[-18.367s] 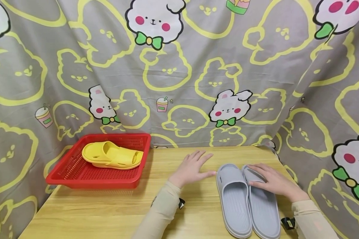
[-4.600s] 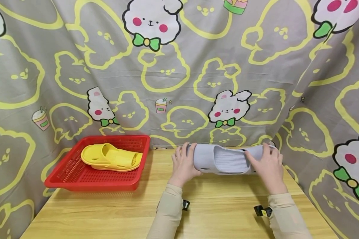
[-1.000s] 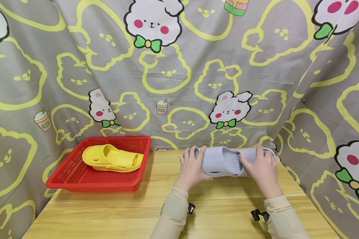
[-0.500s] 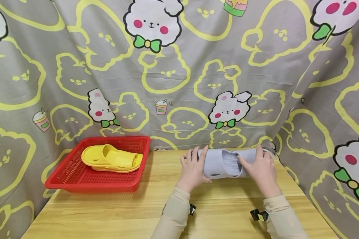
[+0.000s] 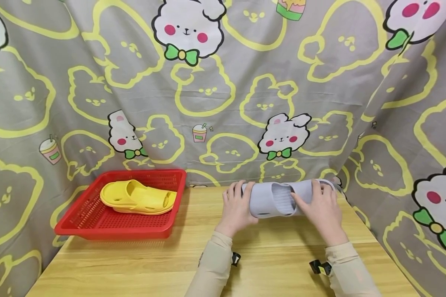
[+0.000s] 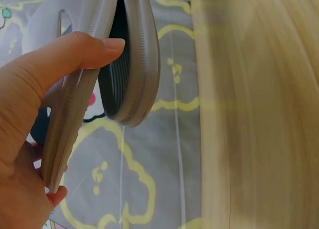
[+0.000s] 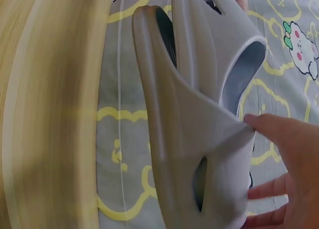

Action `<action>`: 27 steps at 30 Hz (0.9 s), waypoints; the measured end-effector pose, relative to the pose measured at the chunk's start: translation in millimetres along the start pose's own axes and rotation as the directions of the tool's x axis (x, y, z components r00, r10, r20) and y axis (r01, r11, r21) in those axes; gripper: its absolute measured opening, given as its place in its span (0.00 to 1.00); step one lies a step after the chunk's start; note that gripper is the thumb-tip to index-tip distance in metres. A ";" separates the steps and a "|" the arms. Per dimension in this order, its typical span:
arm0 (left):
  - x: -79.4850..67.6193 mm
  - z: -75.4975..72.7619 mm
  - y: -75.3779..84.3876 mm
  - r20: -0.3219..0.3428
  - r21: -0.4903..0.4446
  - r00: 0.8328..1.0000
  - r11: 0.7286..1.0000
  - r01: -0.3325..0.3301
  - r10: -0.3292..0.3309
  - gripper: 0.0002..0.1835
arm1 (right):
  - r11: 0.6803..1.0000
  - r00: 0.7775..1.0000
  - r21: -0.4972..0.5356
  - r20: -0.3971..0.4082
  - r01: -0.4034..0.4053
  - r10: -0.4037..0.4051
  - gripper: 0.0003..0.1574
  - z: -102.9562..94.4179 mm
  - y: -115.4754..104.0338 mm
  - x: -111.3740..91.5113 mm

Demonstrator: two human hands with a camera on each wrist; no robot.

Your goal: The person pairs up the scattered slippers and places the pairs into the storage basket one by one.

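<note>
Two grey slippers are held up just over the table, toes facing opposite ways and slid partly into each other. My left hand [image 5: 236,212] grips the left-end slipper [image 5: 260,200] around its toe. The left wrist view shows the thumb [image 6: 75,52] lying across that slipper's edge, with the other slipper's heel [image 6: 142,64] sticking out beside it. At the other end, my right hand [image 5: 324,212] grips the right-end slipper [image 5: 303,192], thumb at the edge of its upper. In the right wrist view this upper [image 7: 199,124] overlaps the other slipper. The fingers behind are mostly hidden.
A red perforated basket [image 5: 130,235] stands at the left rear of the wooden table [image 5: 134,268], holding yellow slippers [image 5: 137,198] stacked together. A patterned grey curtain [image 5: 215,156] hangs close behind the table and along its sides.
Earliest, the grey slippers lay side by side on the table at the right. Both hands then lifted them end to end and pushed them further together. Over the last second they shifted only slightly.
</note>
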State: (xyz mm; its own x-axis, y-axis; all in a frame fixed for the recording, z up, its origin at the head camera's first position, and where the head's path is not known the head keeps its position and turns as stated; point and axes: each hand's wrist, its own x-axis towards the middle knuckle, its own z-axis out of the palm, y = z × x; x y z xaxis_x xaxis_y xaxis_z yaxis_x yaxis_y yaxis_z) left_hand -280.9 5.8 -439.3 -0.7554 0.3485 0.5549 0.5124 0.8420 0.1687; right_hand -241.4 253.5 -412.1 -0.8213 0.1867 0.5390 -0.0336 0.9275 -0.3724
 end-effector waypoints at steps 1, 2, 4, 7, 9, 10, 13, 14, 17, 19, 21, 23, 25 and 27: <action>-0.1 -0.6 -1.3 -0.001 -0.009 1.000 1.000 0.000 0.000 0.62 | 1.000 1.000 -0.006 -0.004 0.019 -0.019 0.49 0.7 0.4 0.6; -0.2 -1.1 -2.7 0.000 -0.011 1.000 1.000 0.000 0.000 0.62 | 0.999 0.999 -0.011 -0.005 0.037 -0.037 0.50 1.1 0.9 1.2; -0.4 -2.0 -5.3 0.002 -0.018 1.000 1.000 0.000 0.000 0.62 | 0.997 0.997 -0.013 -0.003 0.078 -0.078 0.50 1.7 2.5 3.1; -0.2 -3.7 -9.8 -0.002 -0.015 1.000 1.000 -0.003 0.003 0.62 | 0.989 0.989 -0.005 0.010 0.150 -0.150 0.52 1.6 6.3 5.8; 0.2 -4.8 -12.9 -0.012 -0.021 1.000 1.000 -0.005 0.005 0.62 | 0.981 0.981 0.004 0.019 0.195 -0.195 0.52 1.9 9.8 7.2; 0.5 -5.5 -14.4 -0.017 -0.030 1.000 1.000 -0.008 0.007 0.62 | 0.977 0.977 0.006 0.025 0.213 -0.213 0.52 2.0 11.7 7.6; 0.9 -7.1 -18.3 -0.023 -0.056 1.000 0.998 -0.010 0.009 0.62 | 0.971 0.969 0.017 0.050 0.240 -0.241 0.53 2.7 16.9 8.5; 1.0 -7.7 -19.3 -0.020 -0.063 1.000 0.998 -0.009 0.007 0.61 | 0.969 0.967 0.015 0.061 0.245 -0.246 0.54 2.8 18.5 8.8; 0.8 -8.9 -22.3 -0.010 -0.076 1.000 0.997 -0.004 0.003 0.61 | 0.968 0.963 0.020 0.100 0.249 -0.249 0.56 1.5 22.0 9.7; 0.8 -8.9 -24.0 -0.009 -0.080 1.000 0.997 -0.006 0.005 0.61 | 0.968 0.960 0.026 0.129 0.249 -0.250 0.58 -0.1 23.9 10.2; 0.6 -9.0 -25.4 -0.012 -0.081 1.000 0.997 -0.013 0.012 0.62 | 0.967 0.955 0.028 0.149 0.255 -0.256 0.60 -1.7 25.6 10.3; 0.2 -9.0 -26.6 -0.012 -0.078 1.000 0.997 -0.022 0.022 0.61 | 0.962 0.948 0.024 0.168 0.270 -0.270 0.64 -2.4 27.5 10.4; 0.1 -9.4 -27.6 -0.010 -0.079 0.999 0.996 -0.031 0.030 0.61 | 0.956 0.939 0.014 0.182 0.295 -0.292 0.69 -2.5 29.5 10.4; -0.1 -10.0 -28.4 -0.002 -0.081 0.999 0.996 -0.034 0.034 0.61 | 0.945 0.927 0.001 0.190 0.328 -0.322 0.75 -2.1 31.4 10.6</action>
State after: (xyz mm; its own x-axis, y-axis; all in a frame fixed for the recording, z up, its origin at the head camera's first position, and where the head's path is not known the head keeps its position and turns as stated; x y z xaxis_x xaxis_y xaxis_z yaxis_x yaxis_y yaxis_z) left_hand -291.3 -22.2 -436.0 -0.7366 0.3761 0.5621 0.5692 0.7936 0.2151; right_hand -250.0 285.3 -416.5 -0.8590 -0.1872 0.4764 -0.3015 0.9372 -0.1754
